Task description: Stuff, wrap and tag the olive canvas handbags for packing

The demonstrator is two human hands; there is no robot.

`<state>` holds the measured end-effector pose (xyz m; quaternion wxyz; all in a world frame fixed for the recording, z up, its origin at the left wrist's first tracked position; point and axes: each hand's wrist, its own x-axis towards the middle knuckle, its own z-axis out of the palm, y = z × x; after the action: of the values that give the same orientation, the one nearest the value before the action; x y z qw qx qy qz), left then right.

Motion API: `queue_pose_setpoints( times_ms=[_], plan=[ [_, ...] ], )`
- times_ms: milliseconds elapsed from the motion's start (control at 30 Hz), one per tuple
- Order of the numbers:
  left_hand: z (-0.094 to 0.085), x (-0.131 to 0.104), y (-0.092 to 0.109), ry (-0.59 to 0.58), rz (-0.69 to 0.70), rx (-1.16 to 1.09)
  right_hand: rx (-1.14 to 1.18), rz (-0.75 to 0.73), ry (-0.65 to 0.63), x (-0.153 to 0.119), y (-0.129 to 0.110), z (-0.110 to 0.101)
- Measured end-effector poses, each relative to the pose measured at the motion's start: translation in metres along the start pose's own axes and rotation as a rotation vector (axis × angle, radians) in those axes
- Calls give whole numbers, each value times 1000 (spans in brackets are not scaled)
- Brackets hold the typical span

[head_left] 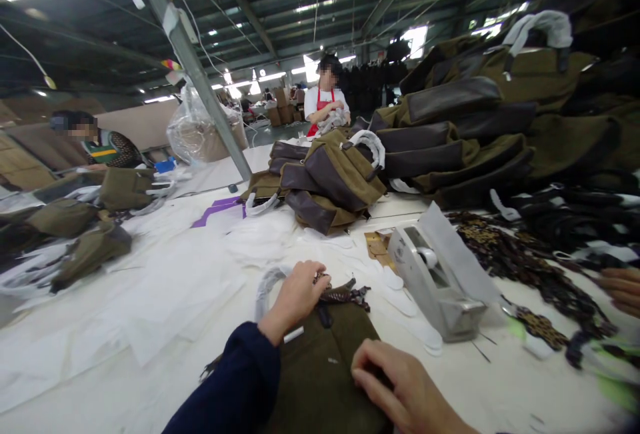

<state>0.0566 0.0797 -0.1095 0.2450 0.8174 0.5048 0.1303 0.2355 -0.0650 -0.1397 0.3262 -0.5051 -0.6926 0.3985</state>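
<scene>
An olive fabric bag (320, 367) lies on the white table in front of me, with one handle (267, 291) wrapped in white film at its far end. My left hand (297, 291) reaches over that end, its fingers closed on a dark brown braided tassel (347, 294). Part of the tassel is hidden under the fingers. Closer to me, my right hand (400, 381) rests at the bag's right side with fingers curled and pressed together. Whatever lies between those fingertips is hidden.
A grey tape dispenser (440, 287) stands right of the bag, beside a pile of brown braided tassels (530, 267). Stacked olive bags (340, 174) rise behind. White sheets (185, 287) cover the left. Another person's hand (623, 287) shows at the right edge; two people work farther off.
</scene>
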Motion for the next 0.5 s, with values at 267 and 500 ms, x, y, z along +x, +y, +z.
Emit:
queue_pose_setpoints(
  times_ms=[267,500],
  plan=[
    [32,54,-17,-197,-104,376,-138,-41,78,3,16,22],
    [22,50,-26,-226,-146,353,-142,-44,141,1,13,29]
  ],
)
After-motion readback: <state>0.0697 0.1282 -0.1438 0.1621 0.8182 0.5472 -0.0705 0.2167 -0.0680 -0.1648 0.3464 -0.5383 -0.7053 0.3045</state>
